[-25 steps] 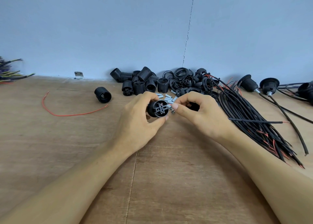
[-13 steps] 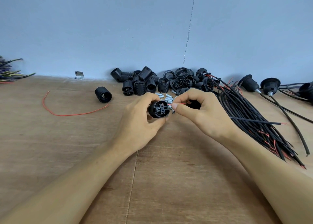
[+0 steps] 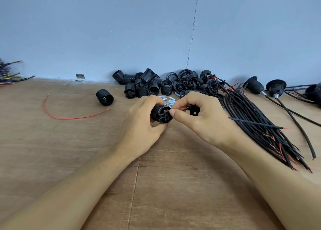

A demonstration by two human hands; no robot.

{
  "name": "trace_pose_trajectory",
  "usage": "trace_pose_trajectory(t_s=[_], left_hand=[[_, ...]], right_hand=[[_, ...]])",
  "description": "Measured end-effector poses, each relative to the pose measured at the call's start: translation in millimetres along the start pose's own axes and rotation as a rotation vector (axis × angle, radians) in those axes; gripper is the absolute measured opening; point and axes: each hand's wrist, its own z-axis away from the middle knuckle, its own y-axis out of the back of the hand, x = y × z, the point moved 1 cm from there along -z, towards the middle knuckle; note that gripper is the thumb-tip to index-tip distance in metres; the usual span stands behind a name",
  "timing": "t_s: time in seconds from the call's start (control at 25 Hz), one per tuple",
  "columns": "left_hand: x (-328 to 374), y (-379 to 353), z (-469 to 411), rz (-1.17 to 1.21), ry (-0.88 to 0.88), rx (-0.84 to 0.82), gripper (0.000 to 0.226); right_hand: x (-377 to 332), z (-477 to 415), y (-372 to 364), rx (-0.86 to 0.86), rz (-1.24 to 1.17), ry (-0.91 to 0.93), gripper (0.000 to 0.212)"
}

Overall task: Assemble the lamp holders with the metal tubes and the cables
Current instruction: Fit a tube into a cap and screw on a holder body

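My left hand (image 3: 139, 125) grips a black lamp holder (image 3: 160, 114) with its terminal end turned toward me. My right hand (image 3: 199, 118) pinches a thin red wire (image 3: 177, 109) of a cable, and the wire's tip lies at the holder's terminal block. A black cap piece (image 3: 193, 110) shows inside my right palm, partly hidden by the fingers. Small metal tubes (image 3: 169, 100) lie on the table just behind my hands. A bundle of black cables (image 3: 257, 123) with red stripped ends fans out to the right.
A pile of black lamp holder parts (image 3: 156, 85) sits against the wall. One holder (image 3: 104, 97) lies alone at the left beside a loose red wire (image 3: 73, 117). Assembled holders with cables (image 3: 276, 87) lie at the far right. More wires (image 3: 8, 73) are at the far left.
My right hand has let the metal tube go from its fingertips and now pinches a red wire, bringing its tip to the holder's terminal end. The left hand has barely moved.
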Motion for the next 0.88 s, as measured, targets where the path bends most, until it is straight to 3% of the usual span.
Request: trace_pose_trajectory(t_s=[0.36,0.64,0.88], left_hand=[[4,2,-1,-0.12,-0.003,0.04,0.037],[11,4,0,-0.15,-0.007,-0.008,0.037],[14,3,1,-0.161,-0.016,-0.049,0.033]], right_hand=[[-2,0,1,0.024,0.127,0.044,0.006],[-2,-2,0,0.001,0.367,0.171,0.001],[2,-1,-5,-0.027,0.38,0.122,0.003]])
